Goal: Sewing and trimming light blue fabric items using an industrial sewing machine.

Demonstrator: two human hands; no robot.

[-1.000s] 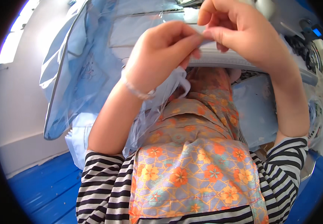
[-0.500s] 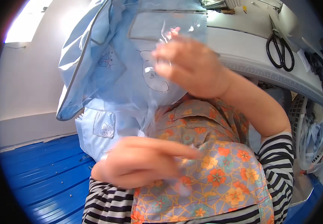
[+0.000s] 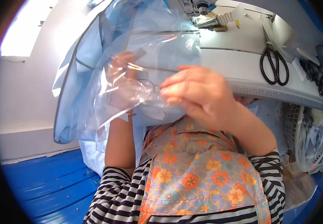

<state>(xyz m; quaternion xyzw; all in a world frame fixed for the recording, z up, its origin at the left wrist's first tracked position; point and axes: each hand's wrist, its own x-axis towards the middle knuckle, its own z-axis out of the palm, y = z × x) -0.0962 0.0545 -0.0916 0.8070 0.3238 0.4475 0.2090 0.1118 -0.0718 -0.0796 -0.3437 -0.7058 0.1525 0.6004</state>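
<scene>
A crinkled clear plastic sheet (image 3: 98,99) spreads over light blue fabric (image 3: 66,108) with dark piping. Behind or inside that plastic my left hand (image 3: 122,72) is raised; glare and blur hide its fingers. My right hand (image 3: 204,93) is at the sheet's right side, its thumb and fingertips closed on the plastic. Below the hands, part of an outlined animal figure (image 3: 154,112) shows on the fabric. More pale blue cloth (image 3: 92,155) hangs at the left of my lap.
Black-handled scissors (image 3: 273,65) lie on the white sewing table (image 3: 225,61), beyond its ruler edge (image 3: 258,89). Part of a sewing machine (image 3: 202,7) shows at the top. At the right stands a plastic basket (image 3: 292,125) with clear strips beside it. Blue ridged flooring (image 3: 53,190) lies lower left.
My left hand has risen from my lap to behind the clear plastic. My right hand has lowered slightly and moved right. The plastic is now lifted and bunched between them.
</scene>
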